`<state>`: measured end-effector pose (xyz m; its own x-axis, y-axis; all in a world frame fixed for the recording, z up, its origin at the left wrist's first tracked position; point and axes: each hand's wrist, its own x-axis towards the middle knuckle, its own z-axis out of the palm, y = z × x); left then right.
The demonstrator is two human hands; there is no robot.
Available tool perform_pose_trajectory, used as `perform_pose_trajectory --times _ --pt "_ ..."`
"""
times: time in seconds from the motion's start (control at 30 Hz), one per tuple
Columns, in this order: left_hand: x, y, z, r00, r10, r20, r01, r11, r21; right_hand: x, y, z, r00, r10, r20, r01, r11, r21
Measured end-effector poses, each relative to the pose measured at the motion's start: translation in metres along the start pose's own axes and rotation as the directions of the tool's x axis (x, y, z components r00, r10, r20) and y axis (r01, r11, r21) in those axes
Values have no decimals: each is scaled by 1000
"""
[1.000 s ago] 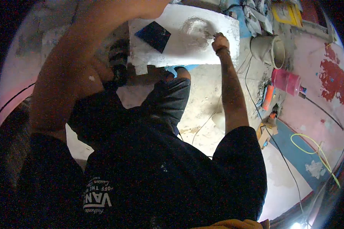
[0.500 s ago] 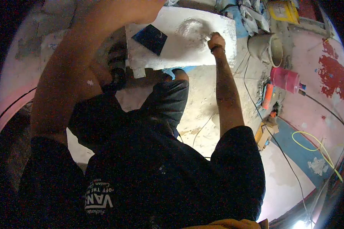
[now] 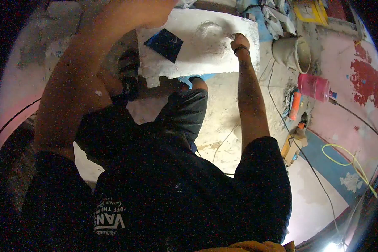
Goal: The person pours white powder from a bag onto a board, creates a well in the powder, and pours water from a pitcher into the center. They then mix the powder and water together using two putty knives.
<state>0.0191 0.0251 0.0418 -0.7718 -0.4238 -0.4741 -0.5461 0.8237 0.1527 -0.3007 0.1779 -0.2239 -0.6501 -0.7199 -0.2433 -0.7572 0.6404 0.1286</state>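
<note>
My right hand, with a dark band at the wrist, is closed low over the right part of a white board. A small tip shows by its fingers; I cannot tell what it is. Left of that hand, a whitish ring-shaped mound lies on the board. My left hand is at the top edge of the view, over the board's far left corner, its fingers hidden or out of frame. Just below it a dark blue square sheet lies flat, turned cornerwise.
A grey bucket lies tipped to the right of the board, with a pink water bottle beyond it. An orange cylinder, a black cable and a yellow-green hose are farther right. Crumpled bags and a yellow container sit behind.
My right hand has shifted slightly to the right and up on the board. My left arm has moved a little to the left. The sheet and mound look the same.
</note>
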Motion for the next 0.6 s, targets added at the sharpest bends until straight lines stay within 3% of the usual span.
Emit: perform_pose_trajectory --times 0.13,0.2,0.23,0.3,0.37,0.4,0.47,0.5,0.6 --pt "0 -2 12 995 -1 -100 1 1000 -3 -24 -15 20 995 16 -99 -9 997 78" --pt "-12 8 4 982 -73 -173 62 996 -70 -39 -22 11 993 -100 -57 97 993 -66" --pt "-6 7 4 982 -67 -179 56 996 -63 -42 -22 8 993 -116 -25 116 993 -23" --pt "7 2 5 1000 6 -6 -7 1000 -12 -47 -19 0 992 -127 -4 127 992 24" --pt "7 -1 8 998 49 -33 -50 998 -40 -49 -12 -11 984 -174 28 175 984 -31" --pt "6 -2 9 995 87 -55 -91 993 -75 -48 -11 -15 998 -66 24 68 995 -70" --pt "18 -7 19 994 90 -61 -89 996 10 -52 -5 -24 990 138 9 -138 987 79" --pt "21 -10 25 994 93 -66 -86 991 99 -51 3 -17 985 172 17 -172 981 94" --pt "16 -14 23 996 71 -61 -67 995 71 -56 2 2 981 153 115 -153 988 -13"
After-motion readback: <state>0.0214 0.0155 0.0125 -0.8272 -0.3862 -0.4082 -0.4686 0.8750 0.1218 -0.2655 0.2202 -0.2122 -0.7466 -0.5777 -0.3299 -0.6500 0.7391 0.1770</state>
